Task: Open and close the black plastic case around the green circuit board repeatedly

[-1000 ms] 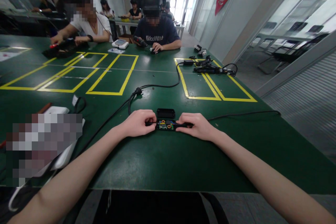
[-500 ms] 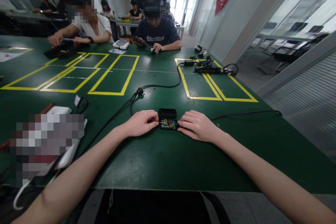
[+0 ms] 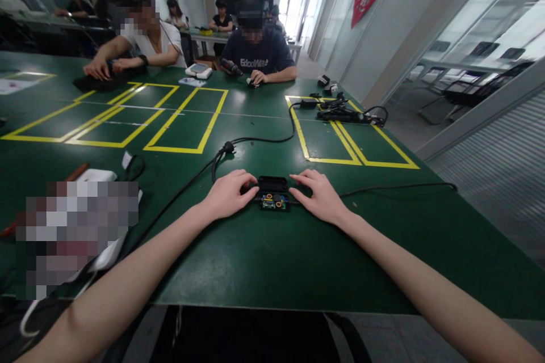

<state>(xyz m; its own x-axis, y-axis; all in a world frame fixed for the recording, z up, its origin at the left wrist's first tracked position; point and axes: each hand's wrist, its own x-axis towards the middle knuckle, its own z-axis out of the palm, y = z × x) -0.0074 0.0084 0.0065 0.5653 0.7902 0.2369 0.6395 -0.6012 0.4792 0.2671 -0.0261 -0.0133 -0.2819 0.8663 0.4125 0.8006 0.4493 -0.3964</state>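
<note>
A small open black adapter case with its circuit board (image 3: 273,201) exposed lies on the green table (image 3: 272,255) in front of me. Its black lid (image 3: 272,183) lies right behind it. My left hand (image 3: 227,193) rests at the left end of both parts, fingers spread and reaching toward the lid. My right hand (image 3: 319,195) lies at the right end, fingers stretched flat and touching the lid's right edge. Black cables (image 3: 395,186) run out from both ends of the case.
A black power cord with a plug (image 3: 225,148) curls just behind my hands. Yellow taped boxes (image 3: 187,119) mark the table. More black adapters and cables (image 3: 340,110) lie at the far right. Two people (image 3: 255,51) work at the far side. White devices sit at the near left.
Both hands let go of the case ends and slid forward, opening up toward the lid behind the board. The case sits slightly farther from me than before.
</note>
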